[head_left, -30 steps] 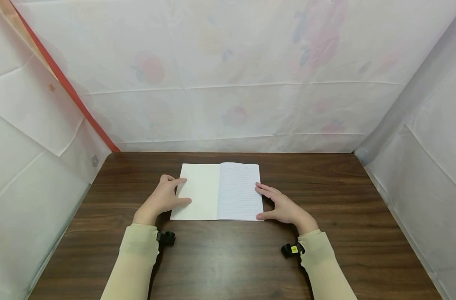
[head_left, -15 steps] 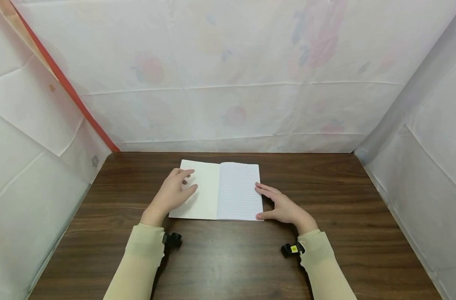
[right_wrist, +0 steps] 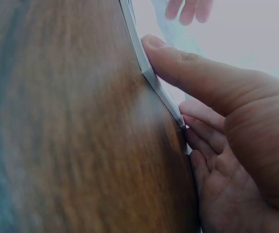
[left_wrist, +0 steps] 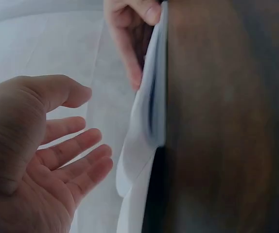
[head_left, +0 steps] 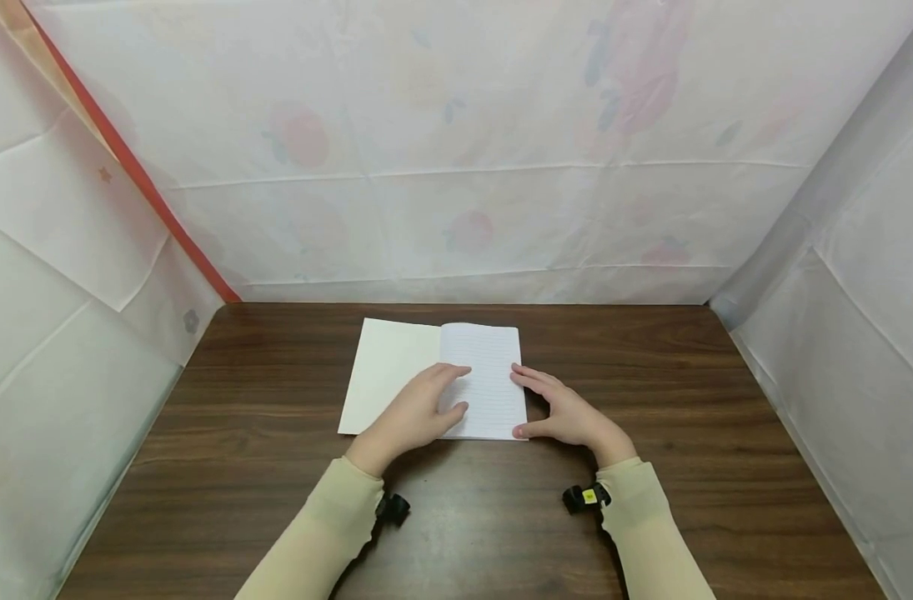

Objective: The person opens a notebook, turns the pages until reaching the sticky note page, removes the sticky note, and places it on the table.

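Thin open notebook with white lined pages (head_left: 435, 379) lying flat on dark brown wooden table (head_left: 651, 467), near far middle, spine running away from wearer.

Left hand (head_left: 414, 414) moved within the last second: from outer edge of blank left page, across the spine, onto lower part of lined right page. Fingers straight and relaxed, spread, gripping nothing; left-wrist view showed palm open above the paper (left_wrist: 100, 107). Contact with page probable but not certain from the head view.

Left page (head_left: 384, 375), once released, lifted slightly at far corner; no longer pressed down.

Right hand (head_left: 569, 414) unchanged over same interval. Thumb at near right corner, fingertips along right edge of page stack. Right-wrist view: thumb (right_wrist: 193, 73) pressed against stacked page edges (right_wrist: 154, 77), other fingers loosely curled beside lower edge; more a steadying touch than a firm grasp, nothing lifted.

Reading: both hands now gathered on right-hand leaf, so work judged to have shifted from flattening the left side to handling the right page, perhaps smoothing or turning it.

Surroundings: pale printed sheeting (head_left: 464, 150) on three sides.
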